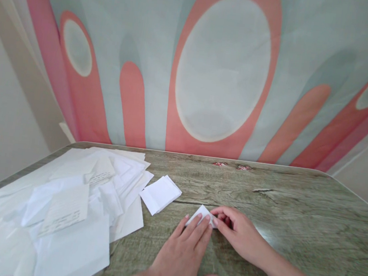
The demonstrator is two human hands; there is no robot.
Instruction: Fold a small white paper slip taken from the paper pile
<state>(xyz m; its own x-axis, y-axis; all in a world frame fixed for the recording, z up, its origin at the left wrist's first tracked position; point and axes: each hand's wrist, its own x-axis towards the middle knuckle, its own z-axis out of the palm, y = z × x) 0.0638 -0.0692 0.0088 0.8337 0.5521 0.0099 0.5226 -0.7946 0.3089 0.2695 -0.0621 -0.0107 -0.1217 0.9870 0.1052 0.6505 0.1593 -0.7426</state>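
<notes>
A small folded piece of white paper (pixel 202 214) is pinned flat on the grey-green wood-grain counter (pixel 295 212), near the front edge and close to the middle. The left hand (pixel 181 257) is laid palm down over it, spread flat with fingers extended and fingertips (pixel 207 219) pressed onto the paper's near edge, nothing being gripped. The right hand (pixel 241 233) is brought in from the right, fingers curled loosely, its fingertips set against the paper's right corner; whether that corner is pinched or only pressed cannot be told. The two hands are seen touching or nearly touching over the paper.

Just beyond and to the left, a small stack of folded white paper squares (pixel 160 194) is seen lying on the counter, apart from both hands. Further left, a broad loose heap of white paper sheets (pixel 72 214) is spread across the counter's left side, some sheets overlapped and a few marked with faint lines of print; its nearest sheet is found just beside the stack.

Behind the counter, a wall hanging patterned with pale blue and coral ovals (pixel 223 71) is draped down to the counter's far edge.
</notes>
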